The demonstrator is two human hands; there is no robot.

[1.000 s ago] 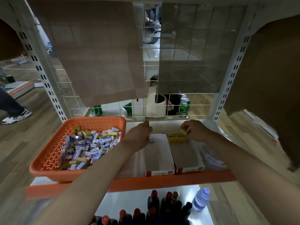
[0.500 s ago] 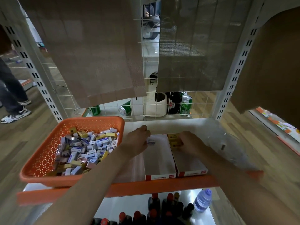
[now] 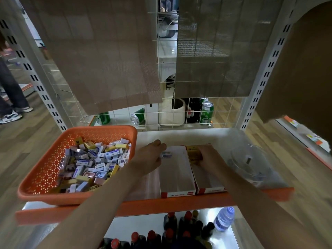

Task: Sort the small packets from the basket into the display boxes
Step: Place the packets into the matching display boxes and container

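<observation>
Packets this small are easy to knock about, and that is my main worry. The white packet [image 3: 166, 155] lies flat at the far end of the left box [image 3: 177, 173], alone on a bare floor. A finger dragging off it could skid it askew or tip it on edge. The yellow packets [image 3: 193, 153] sit bunched at the far end of the right box [image 3: 202, 177], and a sideways push could spill them forward into the bare part. The 2 boxes touch along 1 wall, so a slip could also drop a packet into the wrong box.

The left hand [image 3: 150, 157] rests at the far left corner of the left box. Its grip meets the left end of the white packet, with the thumb up near the far wall. I cannot tell whether the fingers pinch the packet or only touch it. The right hand [image 3: 208, 157] lies over the right box with its grip against the right side of the yellow packets, hiding part of them. I cannot tell whether those fingers curl round 1 or press flat.

The left forearm passes just beside the basket [image 3: 100, 129], whose near rim seems to reach the shelf's orange lip [image 3: 143, 206]. A nudge there could tip it and spill its heap. The clear lid [image 3: 249, 162] sits near the right arm and could be bumped.
</observation>
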